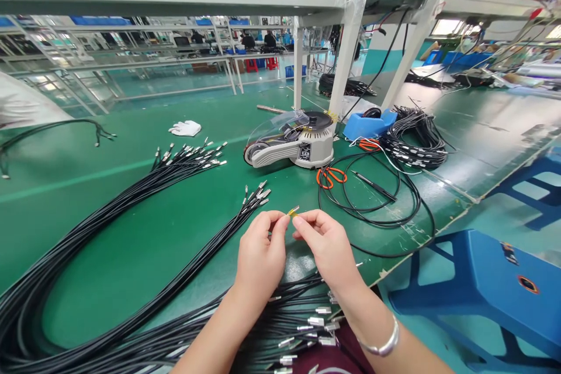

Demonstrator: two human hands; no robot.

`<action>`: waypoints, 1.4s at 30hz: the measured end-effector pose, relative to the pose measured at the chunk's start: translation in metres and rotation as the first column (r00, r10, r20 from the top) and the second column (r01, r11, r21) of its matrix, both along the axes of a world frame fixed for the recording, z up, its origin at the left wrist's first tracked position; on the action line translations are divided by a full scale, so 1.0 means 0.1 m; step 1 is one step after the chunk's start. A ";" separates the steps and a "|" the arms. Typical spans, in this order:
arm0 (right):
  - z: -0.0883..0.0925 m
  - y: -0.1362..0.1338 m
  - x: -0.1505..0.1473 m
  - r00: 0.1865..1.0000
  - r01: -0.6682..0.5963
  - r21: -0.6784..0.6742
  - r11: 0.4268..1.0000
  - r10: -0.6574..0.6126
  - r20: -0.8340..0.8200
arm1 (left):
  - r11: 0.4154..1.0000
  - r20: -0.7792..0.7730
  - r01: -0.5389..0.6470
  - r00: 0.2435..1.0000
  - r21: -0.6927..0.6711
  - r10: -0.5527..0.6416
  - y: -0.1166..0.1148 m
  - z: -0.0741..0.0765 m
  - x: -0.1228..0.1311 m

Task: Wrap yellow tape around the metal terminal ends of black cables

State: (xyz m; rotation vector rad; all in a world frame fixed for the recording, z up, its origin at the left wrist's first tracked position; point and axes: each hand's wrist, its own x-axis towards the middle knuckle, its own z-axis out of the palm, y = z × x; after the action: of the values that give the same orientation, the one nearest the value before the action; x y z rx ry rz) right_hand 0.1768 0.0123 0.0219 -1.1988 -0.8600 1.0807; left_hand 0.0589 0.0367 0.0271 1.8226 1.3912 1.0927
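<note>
My left hand [262,254] and my right hand [326,245] meet above the green table [131,234], fingertips pinched together on a small cable end with a strip of yellow tape [293,211] on it. The metal tip pokes out above my fingers. Under my wrists lies a bundle of black cables with silver connectors [307,321]. Two more fanned bundles of black cables [188,160] stretch across the table to the left. A grey tape dispenser machine [291,143] stands just beyond my hands.
Orange-handled scissors [331,176] and a black pen-like tool [374,186] lie right of the dispenser among looped black cable [385,210]. A blue box [368,124] and a cable coil [414,137] sit behind. A white glove [185,127] lies far left. Blue stools [482,286] stand at right.
</note>
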 end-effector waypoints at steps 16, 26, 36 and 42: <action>0.04 -0.02 0.02 0.999 -0.049 0.063 0.997 0.050 -0.012 | 0.869 0.561 0.284 0.828 -0.406 -0.009 -0.01 0.15 0.03; 0.11 -0.05 0.07 0.994 -0.096 0.099 0.990 0.092 0.052 | 0.738 0.709 0.529 0.699 -0.419 -0.098 0.04 0.25 -0.04; 0.14 0.00 0.32 0.931 -0.342 0.295 0.892 0.279 0.237 | 0.416 0.783 0.771 0.592 -0.482 -0.190 0.07 0.28 -0.16; 0.16 0.04 0.42 0.867 -0.470 0.366 0.803 0.343 0.363 | 0.306 0.798 0.817 0.560 -0.488 -0.223 0.08 0.24 -0.20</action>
State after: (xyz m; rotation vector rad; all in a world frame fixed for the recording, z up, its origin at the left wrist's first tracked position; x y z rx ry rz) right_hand 0.2188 0.0163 0.0384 -0.7954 -1.5577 0.9851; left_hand 0.0392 0.0444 0.0514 0.8919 0.5312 0.3553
